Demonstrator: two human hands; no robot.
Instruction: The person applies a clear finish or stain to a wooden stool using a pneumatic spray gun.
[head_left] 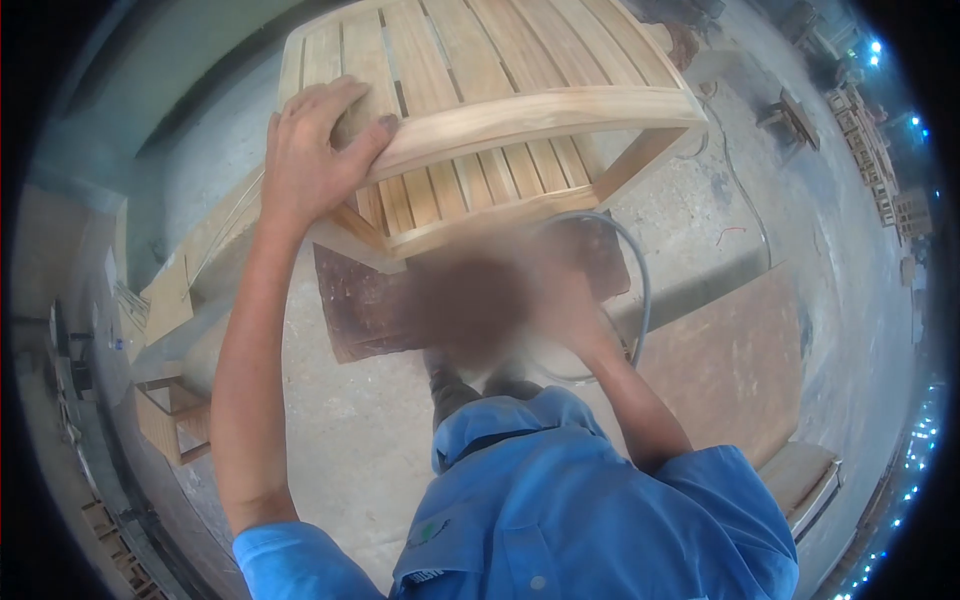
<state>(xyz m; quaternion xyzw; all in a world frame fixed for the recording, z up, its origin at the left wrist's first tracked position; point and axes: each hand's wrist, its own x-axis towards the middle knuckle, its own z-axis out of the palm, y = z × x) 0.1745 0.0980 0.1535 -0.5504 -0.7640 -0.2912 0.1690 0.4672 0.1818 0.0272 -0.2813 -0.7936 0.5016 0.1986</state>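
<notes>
A pale wooden chair (450,70) with rows of slats fills the top middle of the head view, tilted so that two slatted panels show. My left hand (318,150) is closed over the chair's near curved rail at its left end, thumb on the rail and fingers over the slats. Below the lower slatted panel, my right hand (565,300) is smeared and partly hidden by a blurred patch. Whether it holds anything cannot be made out. A grey hose (645,290) loops close beside it.
Under the chair lies a dark reddish-brown slab (350,310). A brown board (725,360) rests on the floor at right. A small wooden frame (175,415) stands at left. A cable (745,195) crosses the floor at upper right, near stacked wooden pieces (862,145).
</notes>
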